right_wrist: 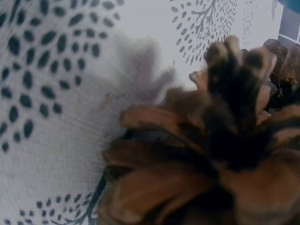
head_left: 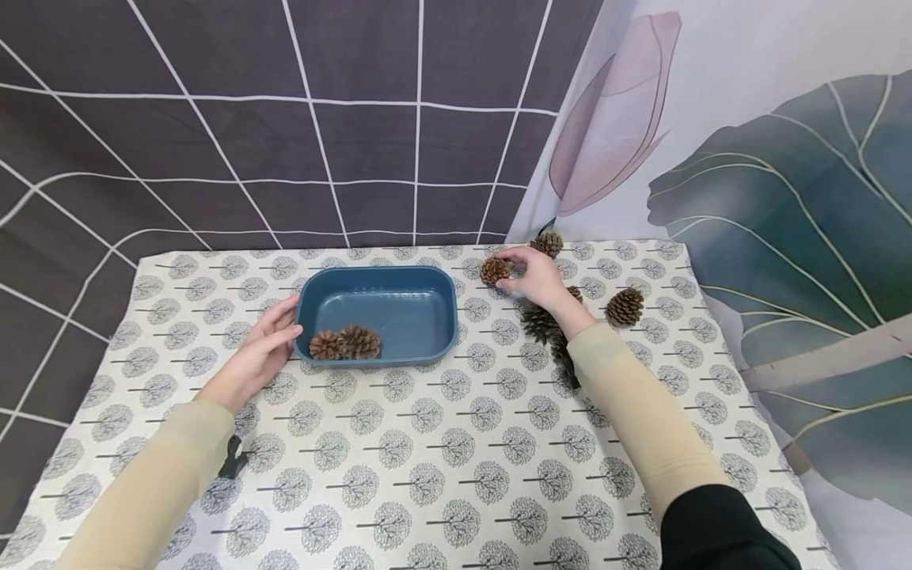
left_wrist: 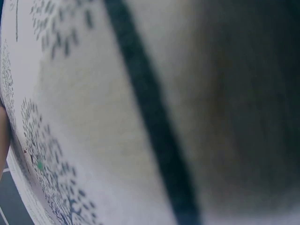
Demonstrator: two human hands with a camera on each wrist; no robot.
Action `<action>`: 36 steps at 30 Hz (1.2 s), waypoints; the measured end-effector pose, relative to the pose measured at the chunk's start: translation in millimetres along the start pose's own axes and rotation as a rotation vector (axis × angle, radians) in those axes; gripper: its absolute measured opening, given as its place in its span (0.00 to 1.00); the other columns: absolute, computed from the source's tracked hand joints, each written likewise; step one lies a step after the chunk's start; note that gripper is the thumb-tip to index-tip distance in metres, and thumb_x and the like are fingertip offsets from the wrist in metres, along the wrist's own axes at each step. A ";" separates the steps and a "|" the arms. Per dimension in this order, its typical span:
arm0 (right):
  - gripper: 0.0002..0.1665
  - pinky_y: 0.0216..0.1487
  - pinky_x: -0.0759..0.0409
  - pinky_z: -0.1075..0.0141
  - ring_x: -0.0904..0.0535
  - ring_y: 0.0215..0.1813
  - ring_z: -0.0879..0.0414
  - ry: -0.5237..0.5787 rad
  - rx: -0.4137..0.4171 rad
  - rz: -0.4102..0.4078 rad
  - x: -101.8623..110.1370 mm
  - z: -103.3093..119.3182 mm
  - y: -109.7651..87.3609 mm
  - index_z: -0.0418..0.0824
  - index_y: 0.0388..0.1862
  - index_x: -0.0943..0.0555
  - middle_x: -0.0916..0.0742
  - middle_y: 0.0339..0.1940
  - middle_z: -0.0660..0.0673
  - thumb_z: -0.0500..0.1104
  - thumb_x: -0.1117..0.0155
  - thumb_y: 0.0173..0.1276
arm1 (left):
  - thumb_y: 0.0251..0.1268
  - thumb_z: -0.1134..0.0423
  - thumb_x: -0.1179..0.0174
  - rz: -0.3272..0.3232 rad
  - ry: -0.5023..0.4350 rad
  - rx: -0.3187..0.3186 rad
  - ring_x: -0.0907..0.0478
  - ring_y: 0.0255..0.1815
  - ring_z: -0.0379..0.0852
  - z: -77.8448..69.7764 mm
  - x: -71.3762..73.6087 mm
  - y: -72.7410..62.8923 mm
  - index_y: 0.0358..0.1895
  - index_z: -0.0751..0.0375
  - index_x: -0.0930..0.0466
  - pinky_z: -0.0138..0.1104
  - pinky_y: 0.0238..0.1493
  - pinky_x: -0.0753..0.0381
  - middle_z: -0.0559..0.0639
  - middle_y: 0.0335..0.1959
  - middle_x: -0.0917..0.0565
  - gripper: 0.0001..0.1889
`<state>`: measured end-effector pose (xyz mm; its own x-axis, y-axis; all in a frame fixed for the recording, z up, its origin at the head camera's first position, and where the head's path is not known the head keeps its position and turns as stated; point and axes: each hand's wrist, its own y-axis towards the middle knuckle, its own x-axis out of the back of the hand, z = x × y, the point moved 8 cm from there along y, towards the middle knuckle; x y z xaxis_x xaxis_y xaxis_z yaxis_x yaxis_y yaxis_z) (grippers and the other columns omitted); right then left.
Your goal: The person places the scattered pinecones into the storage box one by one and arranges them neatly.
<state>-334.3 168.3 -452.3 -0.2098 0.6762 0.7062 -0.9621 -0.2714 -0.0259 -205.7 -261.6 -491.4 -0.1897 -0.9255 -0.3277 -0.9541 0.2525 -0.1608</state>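
My left hand (head_left: 265, 344) rests at the left end of a blue plastic basin (head_left: 447, 317), thumb and fingertips touching its rim. Two brown pine cones (head_left: 359, 342) lie inside, against the near left wall. Across the table, my right hand (head_left: 534, 279) pinches a small pine cone (head_left: 493, 271) between thumb and fingers, near the far edge. Under and beside the right wrist lie more pine cones (head_left: 539, 323), partly hidden by the arm. A large pine cone (right_wrist: 187, 173) fills the right wrist view, which does not show the fingers.
One pine cone (head_left: 624, 307) lies right of the right forearm, and another (head_left: 547, 244) sits at the table's far edge. The tree-patterned tablecloth (head_left: 427, 475) covers the table. A dark gridded curtain (head_left: 356, 142) hangs behind. Only blurred cloth (left_wrist: 93, 117) shows in the left wrist view.
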 end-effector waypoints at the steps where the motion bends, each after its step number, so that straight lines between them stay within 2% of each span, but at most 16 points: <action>1: 0.34 0.79 0.25 0.45 0.22 0.73 0.33 -0.002 -0.003 0.000 0.0 -0.3 0.3 0.37 0.69 0.20 0.20 0.73 0.33 0.36 0.22 0.64 | 0.80 0.73 0.46 0.001 -0.001 -0.003 0.26 0.68 0.28 0.0 0.1 0.2 0.76 0.44 0.32 0.34 0.84 0.38 0.27 0.67 0.21 0.29; 4: 0.34 0.79 0.25 0.44 0.22 0.73 0.33 -0.007 -0.012 0.001 0.0 -1.6 1.4 0.37 0.70 0.20 0.20 0.73 0.32 0.36 0.22 0.64 | 0.79 0.74 0.46 0.004 -0.015 -0.013 0.25 0.68 0.29 -0.6 -0.4 0.5 0.75 0.44 0.30 0.26 0.73 0.29 0.28 0.66 0.20 0.28; 6: 0.34 0.78 0.25 0.43 0.22 0.72 0.33 -0.012 -0.014 -0.002 0.4 -2.0 2.1 0.38 0.69 0.20 0.20 0.72 0.32 0.36 0.22 0.64 | 0.79 0.74 0.45 0.002 -0.021 -0.014 0.25 0.67 0.30 -0.8 -0.6 0.6 0.75 0.45 0.29 0.24 0.68 0.27 0.28 0.66 0.19 0.28; 12: 0.32 0.76 0.23 0.42 0.21 0.69 0.34 -0.042 -0.001 -0.024 2.0 -1.5 3.4 0.38 0.68 0.19 0.17 0.68 0.32 0.38 0.21 0.65 | 0.79 0.73 0.45 -0.003 -0.011 -0.001 0.26 0.68 0.29 -0.3 -0.7 -0.3 0.76 0.46 0.31 0.28 0.77 0.30 0.28 0.67 0.20 0.28; 16: 0.31 0.76 0.23 0.42 0.21 0.69 0.34 -0.054 0.006 -0.034 3.0 -0.6 3.7 0.37 0.67 0.18 0.16 0.67 0.32 0.39 0.21 0.65 | 0.79 0.73 0.45 -0.009 -0.005 0.005 0.26 0.68 0.29 -0.2 -0.6 -0.6 0.78 0.47 0.34 0.28 0.78 0.32 0.28 0.67 0.20 0.29; 23: 0.32 0.78 0.25 0.43 0.22 0.71 0.35 -0.024 -0.012 -0.028 5.0 1.3 2.9 0.38 0.69 0.19 0.17 0.69 0.32 0.41 0.23 0.67 | 0.80 0.73 0.46 -0.016 0.004 0.015 0.27 0.69 0.28 -0.3 -0.6 -0.9 0.79 0.47 0.36 0.38 0.89 0.49 0.26 0.67 0.21 0.30; 26: 0.32 0.78 0.25 0.43 0.22 0.72 0.35 -0.001 -0.019 -0.033 6.6 2.0 2.3 0.38 0.70 0.20 0.18 0.70 0.32 0.42 0.23 0.68 | 0.80 0.73 0.46 -0.014 0.001 0.011 0.26 0.68 0.28 -0.7 -0.2 -0.5 0.78 0.45 0.34 0.38 0.89 0.48 0.26 0.66 0.21 0.29; 32: 0.33 0.78 0.24 0.44 0.21 0.71 0.34 0.016 -0.001 -0.033 8.7 9.2 0.3 0.37 0.71 0.21 0.18 0.70 0.32 0.42 0.24 0.69 | 0.79 0.74 0.47 0.003 -0.010 -0.013 0.25 0.67 0.29 -1.4 -0.3 0.7 0.74 0.43 0.28 0.29 0.78 0.32 0.28 0.66 0.19 0.28; 34: 0.33 0.78 0.25 0.44 0.21 0.72 0.34 0.018 0.003 -0.032 9.1 13.0 -1.1 0.37 0.71 0.21 0.18 0.71 0.32 0.43 0.24 0.69 | 0.79 0.75 0.47 0.006 -0.014 -0.016 0.25 0.67 0.30 -1.2 -0.5 0.9 0.73 0.43 0.28 0.28 0.76 0.31 0.28 0.66 0.19 0.28; 36: 0.33 0.78 0.25 0.44 0.21 0.72 0.35 0.017 0.009 -0.031 9.2 16.9 -2.1 0.38 0.71 0.21 0.18 0.71 0.33 0.43 0.24 0.69 | 0.79 0.75 0.47 0.007 -0.016 -0.014 0.25 0.68 0.30 -0.8 -0.5 0.8 0.73 0.43 0.28 0.30 0.79 0.32 0.29 0.66 0.19 0.28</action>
<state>-331.3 163.5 -433.8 -0.1828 0.6959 0.6945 -0.9666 -0.2561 0.0022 -206.6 -261.2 -490.6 -0.1924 -0.9191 -0.3438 -0.9560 0.2547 -0.1458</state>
